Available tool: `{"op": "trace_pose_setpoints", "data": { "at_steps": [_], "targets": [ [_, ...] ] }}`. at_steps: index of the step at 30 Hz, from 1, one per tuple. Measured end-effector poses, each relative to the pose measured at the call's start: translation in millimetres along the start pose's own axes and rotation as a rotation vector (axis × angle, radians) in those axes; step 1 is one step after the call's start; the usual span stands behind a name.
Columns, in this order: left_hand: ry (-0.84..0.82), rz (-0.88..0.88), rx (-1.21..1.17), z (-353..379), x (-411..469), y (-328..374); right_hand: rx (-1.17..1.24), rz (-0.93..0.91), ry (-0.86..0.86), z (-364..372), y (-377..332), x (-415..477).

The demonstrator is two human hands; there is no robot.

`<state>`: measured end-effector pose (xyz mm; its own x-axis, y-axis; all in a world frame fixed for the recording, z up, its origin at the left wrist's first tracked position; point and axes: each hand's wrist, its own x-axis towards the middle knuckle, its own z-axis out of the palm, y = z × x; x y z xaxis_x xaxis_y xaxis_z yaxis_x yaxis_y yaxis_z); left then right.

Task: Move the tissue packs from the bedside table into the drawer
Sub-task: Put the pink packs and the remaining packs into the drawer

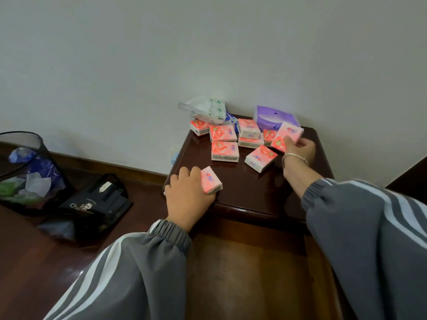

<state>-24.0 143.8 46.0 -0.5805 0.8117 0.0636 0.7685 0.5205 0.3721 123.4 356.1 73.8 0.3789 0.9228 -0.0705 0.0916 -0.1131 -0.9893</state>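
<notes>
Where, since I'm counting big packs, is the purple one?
Head view: the purple pack sits back right on the bedside table, against the wall, behind the pink pack the right hand grips.

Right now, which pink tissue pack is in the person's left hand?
The pink pack at the bedside table's front-left edge, gripped by the left hand; the others are farther back.

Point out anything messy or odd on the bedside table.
The pink packs lie scattered at mixed angles across the back of the table, one stacked on another. At the back left, a green pack gapes open, tissue sticking out, propped on other packs. The left hand and right hand each hold a pink pack.
</notes>
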Motion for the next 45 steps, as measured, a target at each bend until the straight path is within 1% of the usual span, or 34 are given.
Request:
{"op": "trace_pose_setpoints", "data": {
  "at_steps": [1,2,3,4,5,6,8,9,11,15,18,23,26,30,33,37,38,39,41,42,43,45],
  "targets": [
    [0.007,0.005,-0.003,0.2,-0.6,-0.3,0.026,-0.125,-0.032,-8.4,2.6,-0.5],
    [0.014,0.01,-0.005,0.5,-1.1,-0.6,0.023,-0.233,-0.099,-14.5,3.8,1.9],
    [0.018,0.013,-0.008,0.8,-1.3,-0.7,0.013,-0.297,-0.218,-21.3,0.5,4.5],
    [0.022,0.015,-0.013,1.0,-1.6,-0.7,-0.029,-0.34,-0.378,-26.3,-6.8,9.2],
    [0.025,0.017,-0.018,1.2,-1.9,-0.7,-0.127,-0.369,-0.558,-30.2,-16.9,15.8],
    [0.028,0.021,-0.023,1.5,-2.1,-0.7,-0.279,-0.389,-0.732,-32.9,-28.3,23.6],
    [0.025,0.024,-0.028,1.4,-2.2,-0.9,-0.649,-0.418,-1.005,-32.4,-54.3,31.8],
    [0.02,0.024,-0.03,1.1,-2.2,-1.1,-0.819,-0.441,-1.082,-28.0,-64.8,32.4],
    [0.016,0.019,-0.038,-0.2,-2.7,-1.0,-1.057,-0.484,-1.142,-14.2,-78.5,26.9],
    [0.013,0.019,-0.041,-1.2,-4.1,-0.1,-1.415,-0.604,-1.14,7.6,-80.3,15.1],
    [0.026,0.028,-0.037,-0.6,-4.1,-0.6,-1.515,-0.678,-1.134,9.9,-77.2,13.6],
    [0.027,0.035,-0.041,0.2,-3.7,-1.1,-1.596,-0.839,-1.126,6.7,-69.4,11.5],
    [0.025,0.033,-0.046,0.1,-3.8,-1.3,-1.582,-0.911,-1.097,4.6,-64.4,11.0],
    [0.024,0.031,-0.045,-0.2,-4.6,-0.4,-1.587,-0.914,-1.12,-0.7,-58.8,9.3],
    [0.022,0.027,-0.056,-1.1,-4.3,0.2,-1.575,-0.846,-1.137,-5.2,-54.5,7.0],
    [0.035,0.027,-0.056,-1.5,-5.6,0.5,-1.51,-0.765,-1.096,-8.3,-48.8,-0.2],
    [0.042,0.029,-0.059,-1.5,-6.0,0.6,-1.516,-0.768,-1.086,-8.0,-47.3,-2.8],
    [0.047,0.03,-0.063,-1.3,-6.5,0.7,-1.552,-0.809,-1.058,-7.7,-46.4,-5.6],
    [0.057,0.031,-0.066,-1.1,-6.8,0.9,-1.706,-0.966,-0.955,-8.4,-46.7,-10.7],
    [0.062,0.029,-0.066,-1.1,-6.7,1.1,-1.757,-1.012,-0.898,-10.5,-46.4,-12.7],
    [0.067,0.027,-0.068,-0.8,-7.1,1.1,-1.767,-1.025,-0.848,-13.8,-45.4,-13.8],
    [0.089,0.023,-0.077,0.6,-8.4,1.6,-1.669,-0.995,-0.801,-24.7,-41.0,-15.8]
  ]
}}
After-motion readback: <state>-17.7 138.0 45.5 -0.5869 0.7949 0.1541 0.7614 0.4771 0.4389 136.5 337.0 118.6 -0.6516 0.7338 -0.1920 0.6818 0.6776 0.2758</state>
